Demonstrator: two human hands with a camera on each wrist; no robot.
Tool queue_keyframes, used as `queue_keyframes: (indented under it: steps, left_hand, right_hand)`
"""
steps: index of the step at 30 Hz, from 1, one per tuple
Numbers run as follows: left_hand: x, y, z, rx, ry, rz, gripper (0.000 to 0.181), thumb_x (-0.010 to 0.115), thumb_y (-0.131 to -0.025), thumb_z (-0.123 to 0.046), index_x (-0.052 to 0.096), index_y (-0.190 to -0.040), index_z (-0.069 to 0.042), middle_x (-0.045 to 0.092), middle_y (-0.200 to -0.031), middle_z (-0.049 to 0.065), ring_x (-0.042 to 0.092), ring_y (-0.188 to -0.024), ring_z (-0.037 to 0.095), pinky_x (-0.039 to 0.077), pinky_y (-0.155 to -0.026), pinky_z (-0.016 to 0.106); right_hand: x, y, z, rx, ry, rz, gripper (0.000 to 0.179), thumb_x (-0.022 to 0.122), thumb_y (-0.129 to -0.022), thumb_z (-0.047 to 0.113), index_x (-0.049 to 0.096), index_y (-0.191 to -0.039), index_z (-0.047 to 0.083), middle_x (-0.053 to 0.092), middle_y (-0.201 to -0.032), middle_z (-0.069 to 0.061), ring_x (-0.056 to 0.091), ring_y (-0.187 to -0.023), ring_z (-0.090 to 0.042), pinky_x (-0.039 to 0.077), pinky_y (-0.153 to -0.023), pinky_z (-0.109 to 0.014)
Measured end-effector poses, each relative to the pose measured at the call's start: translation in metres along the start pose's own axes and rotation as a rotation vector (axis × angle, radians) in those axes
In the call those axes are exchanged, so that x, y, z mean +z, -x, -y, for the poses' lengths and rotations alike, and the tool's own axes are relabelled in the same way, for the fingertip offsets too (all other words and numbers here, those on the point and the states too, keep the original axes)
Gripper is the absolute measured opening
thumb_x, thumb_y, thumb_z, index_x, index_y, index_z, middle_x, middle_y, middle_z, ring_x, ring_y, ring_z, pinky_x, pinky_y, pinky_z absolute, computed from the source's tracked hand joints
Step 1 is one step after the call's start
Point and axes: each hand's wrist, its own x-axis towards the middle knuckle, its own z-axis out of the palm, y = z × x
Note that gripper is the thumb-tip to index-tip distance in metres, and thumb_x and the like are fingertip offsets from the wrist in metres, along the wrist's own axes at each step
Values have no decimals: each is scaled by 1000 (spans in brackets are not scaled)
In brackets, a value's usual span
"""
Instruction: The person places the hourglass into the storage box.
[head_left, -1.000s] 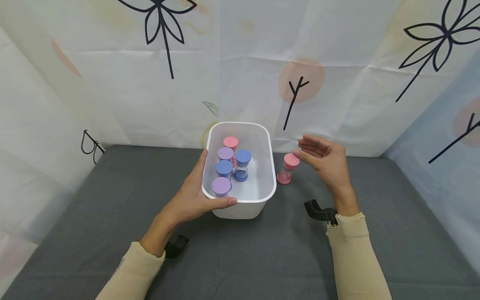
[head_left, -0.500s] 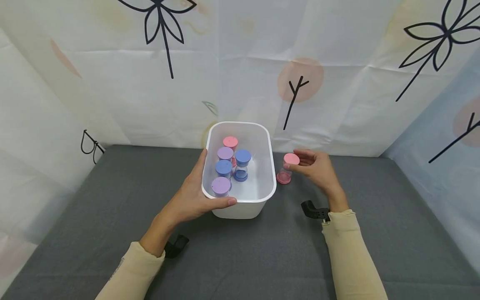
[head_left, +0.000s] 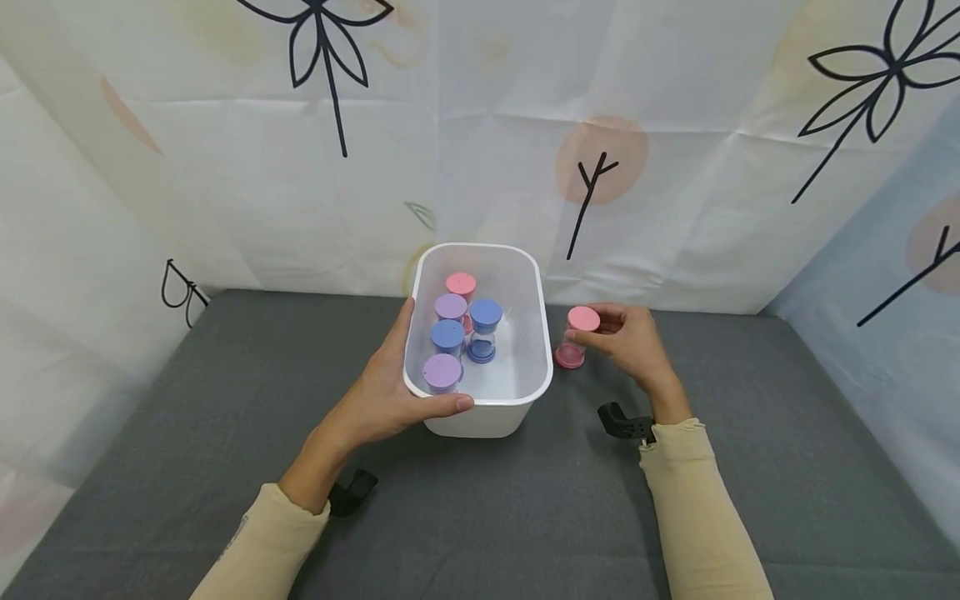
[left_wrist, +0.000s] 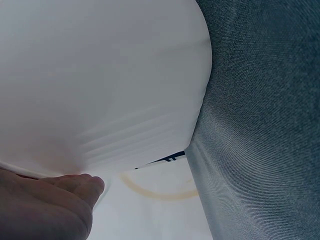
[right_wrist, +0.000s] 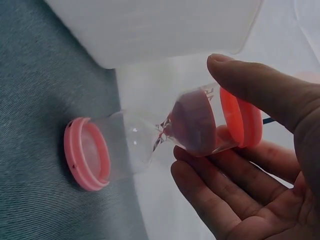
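My left hand (head_left: 367,408) grips the near left corner of a white plastic bin (head_left: 517,408), thumb at the front rim and fingers along the left wall. In the left wrist view, its fingertips (left_wrist: 90,189) touch the bin's outer wall. Just right of the bin, my right hand (head_left: 633,346) pinches an upright pink-capped hourglass (head_left: 582,318) by its upper half. The right wrist view shows sand in the upper bulb (right_wrist: 192,122), thumb and fingers on opposite sides. I cannot tell whether the lower cap (right_wrist: 87,154) touches the cloth.
Several hourglasses stand inside the bin: pink (head_left: 461,285), purple (head_left: 442,372) and blue (head_left: 486,314), mostly along its left side. Dark grey cloth (head_left: 480,517) covers the table. A white patterned fabric backdrop (head_left: 495,167) rises right behind the bin.
My right hand has come down and left onto the pink hourglass and now pinches it. The hourglass's base has shifted very slightly. My left hand and the bin have stayed put.
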Motion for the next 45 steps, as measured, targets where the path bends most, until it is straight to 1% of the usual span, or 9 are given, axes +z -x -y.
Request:
queue_keyframes:
  steps: [5, 10, 12, 19, 24, 29, 34, 41, 45]
  left_hand:
    - [0, 0, 0, -1, 7, 0, 126, 96, -70, -23, 11, -161, -38, 38, -156, 4, 54, -128, 29, 53, -95, 44]
    - [0, 0, 0, -2, 7, 0, 126, 96, -70, -23, 10, -161, -39, 38, -156, 4, 54, -128, 28, 54, -95, 43]
    - [0, 0, 0, -1, 5, 0, 126, 96, -70, -23, 10, -161, -39, 37, -156, 3, 54, -128, 27, 54, -95, 43]
    - [0, 0, 1, 9, -1, 1, 126, 96, -70, -21, 9, -161, -39, 36, -157, 4, 53, -129, 27, 53, -96, 47]
    - [0, 0, 1, 9, -1, -1, 125, 95, -70, -21, 11, -160, -39, 38, -156, 4, 53, -128, 28, 53, -96, 48]
    - [0, 0, 1, 6, 0, 1, 126, 96, -70, -22, 10, -160, -39, 37, -156, 4, 53, -128, 27, 53, -96, 46]
    - [-1, 0, 2, -1, -12, -3, 127, 96, -69, -24, 9, -161, -39, 37, -157, 3, 53, -129, 26, 52, -97, 46]
    - [0, 1, 1, -12, -32, -8, 127, 96, -69, -28, 9, -160, -40, 38, -156, 3, 53, -128, 24, 52, -96, 46]
    - [0, 1, -1, -3, -32, -2, 126, 96, -70, -25, 8, -160, -40, 38, -156, 3, 53, -129, 27, 53, -96, 46]
  right_hand:
    - [-6, 5, 16, -32, -30, -43, 47, 87, -83, 16, 70, -123, -2, 73, -108, -16, 69, -91, -7, 52, -75, -19]
    - [-14, 13, 38, -95, -113, -112, 45, 86, -81, 7, 69, -122, -6, 74, -100, 0, 71, -87, -7, 54, -77, -18]
    - [-16, 17, 47, -125, -163, -139, 45, 85, -81, 3, 68, -121, -8, 73, -99, 3, 71, -88, -8, 54, -79, -18]
    - [-21, 33, 77, -214, -348, -216, 41, 85, -77, -5, 71, -116, -7, 75, -98, -5, 73, -85, -14, 56, -78, -21]
    - [-24, 46, 96, -272, -418, -239, 42, 85, -75, -9, 71, -115, -8, 75, -95, -10, 73, -83, -19, 57, -79, -24]
    - [-22, 58, 115, -336, -463, -234, 43, 83, -75, -13, 70, -115, -10, 74, -95, -15, 72, -84, -23, 57, -82, -26]
    - [-15, 65, 129, -406, -454, -209, 42, 81, -74, -16, 70, -114, -11, 73, -94, -16, 69, -86, -25, 56, -84, -28]
    - [1, 67, 136, -523, -416, -131, 42, 80, -73, -19, 70, -113, -12, 71, -93, -20, 68, -85, -27, 55, -84, -31]
    - [12, 64, 134, -537, -379, -98, 42, 83, -75, -14, 70, -115, -10, 72, -99, -18, 69, -89, -26, 55, -87, -31]
